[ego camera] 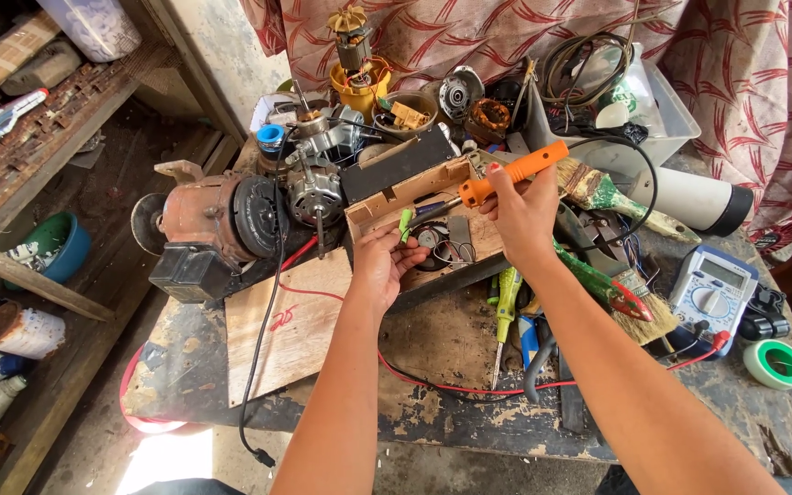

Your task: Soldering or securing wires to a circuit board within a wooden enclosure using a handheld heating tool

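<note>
My right hand [522, 213] grips an orange-handled soldering iron [511, 172], its tip pointing left and down into a shallow wooden box [387, 203]. My left hand [380, 263] holds a small green part [405, 224] at the box's front edge, close to the iron's tip. Inside the box lie a small round part and thin wires [446, 247].
The worn workbench [433, 344] carries a rusty bench grinder [208, 217], motors [313, 191], a wooden board [291, 321], green screwdriver [508, 298], paintbrushes [611, 194], a multimeter [714, 287], a green tape roll [775, 363] and a plastic bin of cables [611, 101]. Shelves stand at left.
</note>
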